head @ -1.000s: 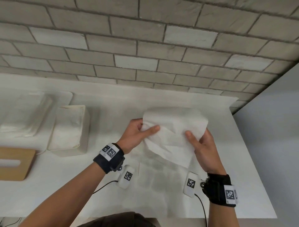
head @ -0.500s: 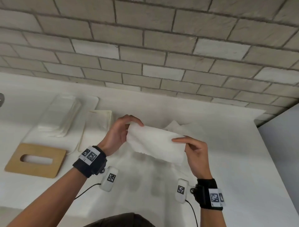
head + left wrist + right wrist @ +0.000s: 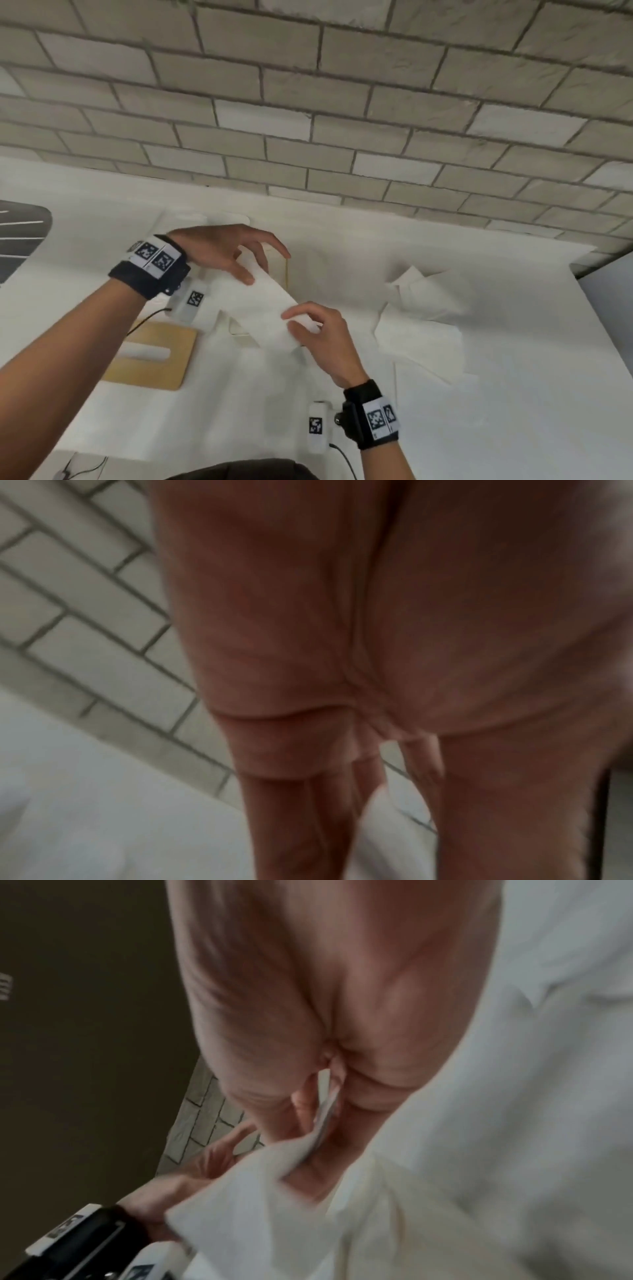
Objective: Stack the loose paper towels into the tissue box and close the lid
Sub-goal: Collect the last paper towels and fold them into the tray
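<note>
A white paper towel (image 3: 270,308), folded into a long strip, hangs between both hands over the white tissue box (image 3: 286,275), which the hands and towel mostly hide. My left hand (image 3: 262,269) holds the strip's far end, thumb on top and fingers curved over it; white paper (image 3: 377,815) shows between those fingers. My right hand (image 3: 296,323) pinches the near end, and the towel (image 3: 323,1110) shows between thumb and fingers. The wooden lid (image 3: 154,356) with its slot lies flat to the left of the box. More loose paper towels (image 3: 421,301) lie crumpled at the right.
A brick wall (image 3: 342,120) runs along the back of the white table (image 3: 496,428). A dark object (image 3: 20,233) sits at the far left edge. A white tray corner (image 3: 219,219) shows behind my left hand. The table ends at the right (image 3: 589,308).
Both hands folded the towel into a narrower strip and carried it left, from above the loose pile to above the tissue box. The view shifted left with them.
</note>
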Demonstrator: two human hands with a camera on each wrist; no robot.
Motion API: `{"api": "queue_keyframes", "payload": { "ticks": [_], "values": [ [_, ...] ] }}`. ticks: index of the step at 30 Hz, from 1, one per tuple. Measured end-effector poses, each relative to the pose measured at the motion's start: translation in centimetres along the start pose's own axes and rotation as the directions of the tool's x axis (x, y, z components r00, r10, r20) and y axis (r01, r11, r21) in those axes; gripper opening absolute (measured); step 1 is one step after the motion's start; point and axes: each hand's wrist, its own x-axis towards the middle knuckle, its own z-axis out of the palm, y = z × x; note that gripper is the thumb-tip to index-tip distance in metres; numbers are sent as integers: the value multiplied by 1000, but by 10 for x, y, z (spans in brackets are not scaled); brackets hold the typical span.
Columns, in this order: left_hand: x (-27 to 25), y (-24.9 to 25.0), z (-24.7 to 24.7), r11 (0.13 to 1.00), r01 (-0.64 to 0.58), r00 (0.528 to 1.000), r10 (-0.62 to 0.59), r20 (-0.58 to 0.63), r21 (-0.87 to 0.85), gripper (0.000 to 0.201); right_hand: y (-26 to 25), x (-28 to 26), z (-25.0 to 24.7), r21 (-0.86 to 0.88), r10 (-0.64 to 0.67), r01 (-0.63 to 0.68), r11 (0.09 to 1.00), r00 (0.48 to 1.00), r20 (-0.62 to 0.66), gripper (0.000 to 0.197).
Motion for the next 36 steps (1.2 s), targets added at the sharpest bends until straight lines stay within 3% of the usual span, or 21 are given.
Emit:
{"api": "queue_keyframes", "payload": {
  "ticks": [3,6,8,10,12,15,17,20,23,26,28,29,31,33,36],
  "values": [
    [15,-26,-14,997,51,960,-32,-279,60,71,7,18,37,132,123,-109,985,987,-102,22],
    [28,-41,-2,991,61,832,14,-555,117,57,2,33,63,163,194,-159,974,953,-231,20],
    [35,-48,16,995,23,762,45,-646,97,38,-2,38,77,93,213,-194,977,932,-292,20],
    [41,-58,40,994,15,765,56,-641,105,23,0,40,87,78,255,-243,967,914,-315,23],
    [45,-68,65,989,62,817,28,-577,136,22,3,39,93,41,271,-272,962,915,-300,26],
    [49,-85,97,948,190,928,-89,-361,254,62,5,33,89,-46,232,-250,967,942,-241,28],
    [52,-94,111,882,260,955,-174,-242,392,85,3,27,74,-55,178,-196,979,956,-235,25],
    [53,-101,119,862,305,948,-234,-216,405,99,10,15,26,-123,88,-134,983,942,-325,18],
    [55,-86,120,880,316,909,-174,-379,354,98,41,-1,-50,-296,34,-174,939,905,-424,15],
    [57,-55,130,941,188,764,41,-644,283,69,86,-18,-141,-455,97,-384,804,838,-537,18],
    [61,-24,144,979,31,669,129,-732,202,46,112,-28,-196,-507,203,-524,684,804,-558,30],
    [64,-8,154,985,-27,649,148,-746,172,38,122,-31,-218,-543,242,-548,636,810,-535,39],
    [72,21,178,987,-98,659,161,-734,128,27,140,-34,-245,-656,288,-519,548,854,-434,62],
    [83,39,204,987,-132,710,159,-686,91,23,146,-30,-252,-756,332,-465,461,880,-339,80],
    [107,62,243,993,-109,796,110,-595,38,22,150,-23,-261,-805,373,-421,418,888,-270,79]
  ]
}}
